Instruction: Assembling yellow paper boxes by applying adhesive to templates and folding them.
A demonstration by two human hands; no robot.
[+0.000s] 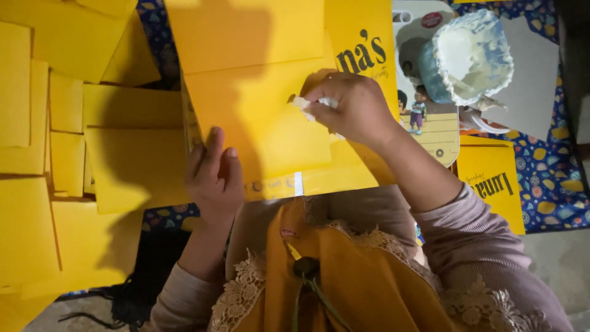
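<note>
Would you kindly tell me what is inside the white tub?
The white tub holds pale, whitish paste smeared over its inner wall and rim. How deep the paste goes cannot be seen.

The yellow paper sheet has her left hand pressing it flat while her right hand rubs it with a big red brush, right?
Not quite. The head view shows the right hand pinching a small white wad, not a red brush. The left hand does press the yellow paper sheet flat.

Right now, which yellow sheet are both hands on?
The big sheet in the middle: left hand presses it flat, right hand dabs it with something white. The left stacks lie untouched.
</note>
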